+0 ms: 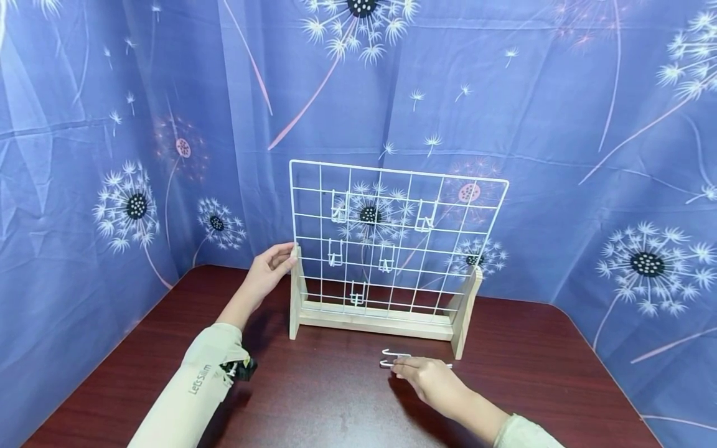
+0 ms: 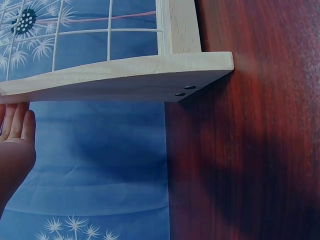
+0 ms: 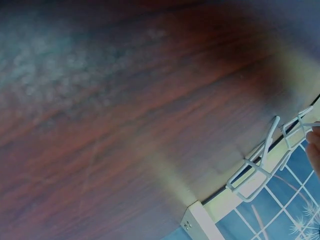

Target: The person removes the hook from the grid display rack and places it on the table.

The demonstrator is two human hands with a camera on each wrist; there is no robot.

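Right hand at a loose hook, left hand at the rack

Five hanging hooks are already on the white wire grid: two in its higher part, two around the middle and one low, near the wooden base bar. The loose hook lies on the dark red table, in front of the base bar and toward its right end. White wire shows also on the other side of the hand, and I cannot say surely whether it belongs to a second hook.

The right hand is over this loose hook with its fingers bent down and their tips close together at the wire. Whether they already pinch it, I cannot tell, because the hand covers the place of contact.

The left hand has its fingers rather straight and touches the outer side of the left upright, without closing around it; it probably steadies the rack.

In my judgement, the step in hand is the picking up of one more hook. The next move would call for a firm pinch, a lift, and a turn so that the bent ends face a grid wire, while the left hand supports the frame.
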